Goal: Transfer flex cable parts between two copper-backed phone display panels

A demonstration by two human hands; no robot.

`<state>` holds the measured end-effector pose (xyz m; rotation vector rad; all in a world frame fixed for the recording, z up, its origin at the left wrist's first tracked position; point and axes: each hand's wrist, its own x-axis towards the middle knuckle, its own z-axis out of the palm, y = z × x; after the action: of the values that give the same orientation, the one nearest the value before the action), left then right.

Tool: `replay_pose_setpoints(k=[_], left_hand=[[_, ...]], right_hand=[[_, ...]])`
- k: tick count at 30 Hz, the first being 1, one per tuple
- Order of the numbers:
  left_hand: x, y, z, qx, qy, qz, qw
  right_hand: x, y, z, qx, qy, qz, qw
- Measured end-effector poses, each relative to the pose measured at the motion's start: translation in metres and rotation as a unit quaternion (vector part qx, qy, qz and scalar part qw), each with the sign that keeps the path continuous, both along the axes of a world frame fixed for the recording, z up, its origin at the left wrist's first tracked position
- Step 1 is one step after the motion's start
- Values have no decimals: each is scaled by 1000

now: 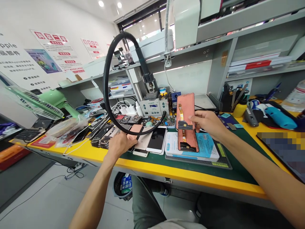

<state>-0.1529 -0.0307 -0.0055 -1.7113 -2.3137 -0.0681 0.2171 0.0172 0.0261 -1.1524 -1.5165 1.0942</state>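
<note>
My right hand point(207, 122) pinches the right edge of a pink phone back panel point(187, 108), holding it upright with its inner side and a flex cable showing. Below it, a second pink panel point(189, 140) rests on a white and blue box point(207, 146). My left hand point(121, 143) is over the row of phones, its fingers closed around the lower part of a pink phone point(135, 128). Just right of that hand lie a gold phone point(145, 139) and a white phone with a dark screen point(156, 139).
A black hose point(106, 76) arches up from the hot-air station point(153, 106) and hangs over the phones. Stacked phones point(101, 135) fill the left side, near a green fan point(54, 100). A yellow bottle point(240, 109) and a blue object point(280, 117) stand at the right.
</note>
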Motion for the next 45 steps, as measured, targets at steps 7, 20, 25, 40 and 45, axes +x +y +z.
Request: replay_pose_setpoints(k=[7,20,25,40,45], left_hand=[[1,-3,3,-2,15,-9,1000],[-46,-13,20,-12,-13,-16,1000],[-68,-17,21,-57,-51,0,997],[-75,-36,26,-55,-74,-113,989],[-80,-40,15,-55,-59,-89,993]], right_hand=[[1,3,-3,-2,-3,-2,1000],[2,4,-4,-8,-21,8,1000],[-1,2,-2,-14,-26,0,1000],[-2,4,-9,-3,-36,6,999],[-2,4,-9,-3,-49,5,999]])
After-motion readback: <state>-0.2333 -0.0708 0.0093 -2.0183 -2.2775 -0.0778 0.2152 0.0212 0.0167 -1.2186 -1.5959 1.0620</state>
